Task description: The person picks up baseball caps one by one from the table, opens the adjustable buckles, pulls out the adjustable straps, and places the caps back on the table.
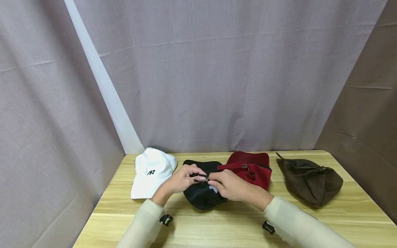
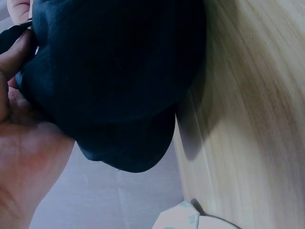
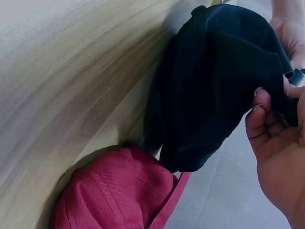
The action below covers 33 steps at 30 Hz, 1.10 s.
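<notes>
A black cap (image 1: 201, 198) lies in the middle of the table, its visor toward the back and its rounded crown toward me. My left hand (image 1: 182, 179) pinches the cap's back strap between thumb and fingers. Facing it, my right hand (image 1: 231, 186) pinches the same strap, where a small metal buckle shows between the fingertips. The left wrist view shows the crown of the black cap (image 2: 119, 62) beside the palm. In the right wrist view, curled fingers (image 3: 259, 117) sit against the edge of the black cap (image 3: 214, 95).
To the left is a white cap (image 1: 155, 165) with a dark logo. Right beside the black cap lies a red cap (image 1: 261, 177) with its strap and buckle upward. A brown hat (image 1: 310, 182) rests at the far right. Grey curtain (image 1: 217, 86) hangs behind the wooden table (image 1: 211, 230).
</notes>
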{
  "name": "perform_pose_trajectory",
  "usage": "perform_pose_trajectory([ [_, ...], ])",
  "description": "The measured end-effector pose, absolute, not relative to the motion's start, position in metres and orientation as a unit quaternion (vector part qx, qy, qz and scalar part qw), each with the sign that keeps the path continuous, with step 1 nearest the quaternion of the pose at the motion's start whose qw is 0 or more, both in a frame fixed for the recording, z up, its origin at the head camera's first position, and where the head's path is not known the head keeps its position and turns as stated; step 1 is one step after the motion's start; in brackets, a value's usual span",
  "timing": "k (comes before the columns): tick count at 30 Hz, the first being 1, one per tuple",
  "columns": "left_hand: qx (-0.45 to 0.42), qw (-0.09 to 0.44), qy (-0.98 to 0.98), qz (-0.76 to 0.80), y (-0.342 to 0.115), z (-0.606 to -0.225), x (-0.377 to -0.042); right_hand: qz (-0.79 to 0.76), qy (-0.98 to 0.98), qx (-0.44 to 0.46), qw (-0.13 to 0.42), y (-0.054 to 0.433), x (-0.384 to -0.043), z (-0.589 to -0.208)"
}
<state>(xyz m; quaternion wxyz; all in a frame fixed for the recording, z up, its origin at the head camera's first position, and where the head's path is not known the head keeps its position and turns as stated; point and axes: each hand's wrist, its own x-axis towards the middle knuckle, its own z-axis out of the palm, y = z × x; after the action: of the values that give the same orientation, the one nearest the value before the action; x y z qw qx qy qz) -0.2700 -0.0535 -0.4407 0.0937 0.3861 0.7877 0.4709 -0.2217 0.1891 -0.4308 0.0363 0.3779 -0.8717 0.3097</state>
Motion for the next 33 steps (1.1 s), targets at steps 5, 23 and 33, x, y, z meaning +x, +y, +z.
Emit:
perform_pose_trajectory([
  [5,0.39,0.092,0.786,0.471,-0.055,-0.442,-0.27,0.313,-0.871,0.377,0.027,0.19,-0.22,-0.432],
  [23,0.384,0.086,0.782,0.483,-0.061,-0.444,-0.269,0.329,-0.866,0.376,0.005,0.195,-0.218,-0.436],
  [33,0.384,0.083,0.782,0.483,-0.062,-0.443,-0.269,0.322,-0.87,0.372,0.038,0.193,-0.219,-0.442],
])
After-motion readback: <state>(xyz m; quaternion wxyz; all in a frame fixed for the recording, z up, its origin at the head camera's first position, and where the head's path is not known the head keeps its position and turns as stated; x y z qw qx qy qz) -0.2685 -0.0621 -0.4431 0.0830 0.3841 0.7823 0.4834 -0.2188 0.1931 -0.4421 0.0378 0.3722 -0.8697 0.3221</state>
